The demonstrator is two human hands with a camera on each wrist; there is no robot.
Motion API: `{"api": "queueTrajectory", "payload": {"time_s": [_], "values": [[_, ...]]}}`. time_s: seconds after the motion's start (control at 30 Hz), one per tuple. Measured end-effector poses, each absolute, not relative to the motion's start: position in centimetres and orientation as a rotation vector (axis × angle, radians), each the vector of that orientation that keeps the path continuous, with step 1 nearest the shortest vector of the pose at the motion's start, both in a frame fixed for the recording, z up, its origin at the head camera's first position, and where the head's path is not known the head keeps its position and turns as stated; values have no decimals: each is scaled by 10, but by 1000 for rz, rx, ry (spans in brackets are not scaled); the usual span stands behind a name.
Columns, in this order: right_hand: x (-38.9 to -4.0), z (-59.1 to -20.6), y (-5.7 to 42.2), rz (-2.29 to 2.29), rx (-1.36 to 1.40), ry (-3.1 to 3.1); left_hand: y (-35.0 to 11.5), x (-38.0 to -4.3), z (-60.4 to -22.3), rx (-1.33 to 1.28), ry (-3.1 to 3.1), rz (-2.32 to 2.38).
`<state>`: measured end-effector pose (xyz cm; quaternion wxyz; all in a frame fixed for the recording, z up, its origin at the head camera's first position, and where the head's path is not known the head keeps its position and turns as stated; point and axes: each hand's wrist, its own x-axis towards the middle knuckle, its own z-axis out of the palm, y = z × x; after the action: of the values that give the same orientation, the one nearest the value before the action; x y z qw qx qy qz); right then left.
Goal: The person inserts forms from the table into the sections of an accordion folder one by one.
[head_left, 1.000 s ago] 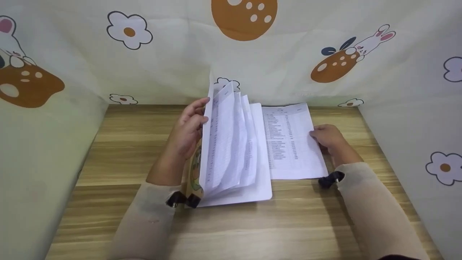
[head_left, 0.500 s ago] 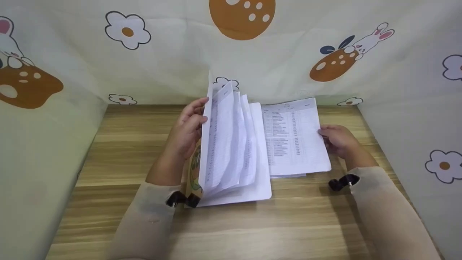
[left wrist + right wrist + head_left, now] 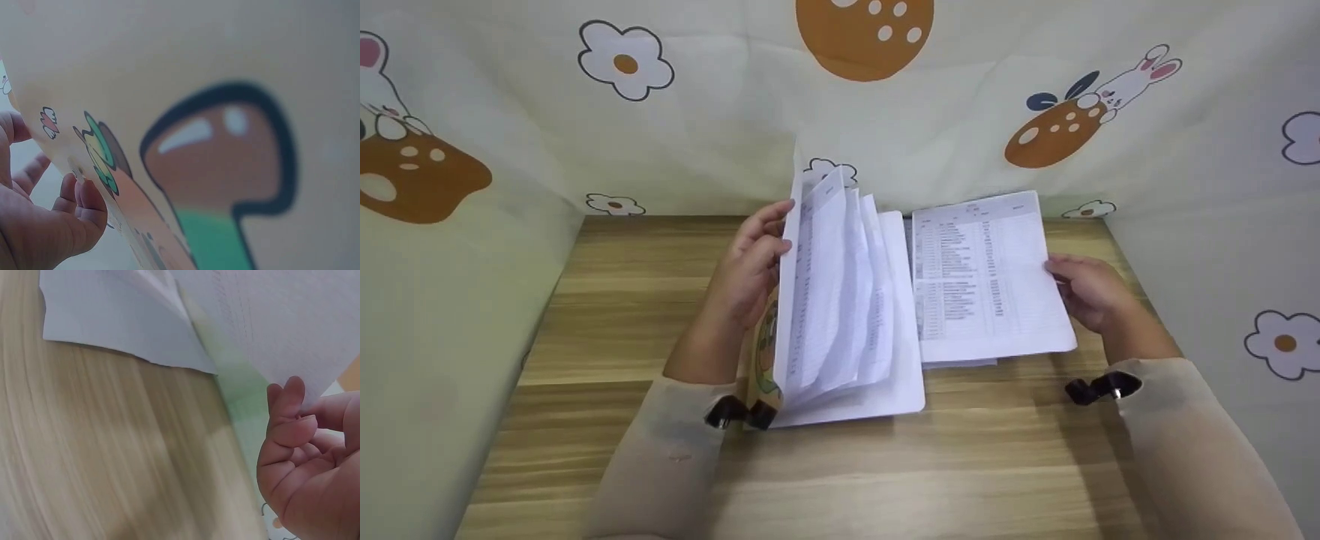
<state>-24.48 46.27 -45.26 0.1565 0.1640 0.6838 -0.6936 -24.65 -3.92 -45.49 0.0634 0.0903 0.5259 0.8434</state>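
A notebook (image 3: 911,375) stands half open at the middle of the table, several printed pages fanned between its covers. My left hand (image 3: 744,274) holds its raised front cover by the outer edge, thumb and fingers on either side. Cartoon drawings show on that cover (image 3: 219,152) in the left wrist view. To the right of the notebook, my right hand (image 3: 1091,292) pinches the right edge of a printed sheet (image 3: 1031,307) with a rounded lower corner. The sheet is tilted up off the table, and its left edge lies close beside the notebook.
Under the raised sheet, another paper (image 3: 112,320) lies on the wooden table (image 3: 825,480). Cloth walls (image 3: 720,97) printed with flowers, rabbits and orange shapes enclose the table at the back and both sides. Each sleeve cuff carries a small black camera mount (image 3: 1099,386).
My right hand has moved rightward, lifting the sheet and drawing it right and upward, and the paper beneath now shows at its lower edge. My left hand and the notebook stay put.
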Motion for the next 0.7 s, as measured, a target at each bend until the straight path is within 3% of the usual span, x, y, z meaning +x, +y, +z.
{"api": "queueTrajectory", "payload": {"time_s": [0.7], "values": [[-209, -419, 457, -2194, 373, 1810, -39, -247, -456, 300, 1573, 2558]]}}
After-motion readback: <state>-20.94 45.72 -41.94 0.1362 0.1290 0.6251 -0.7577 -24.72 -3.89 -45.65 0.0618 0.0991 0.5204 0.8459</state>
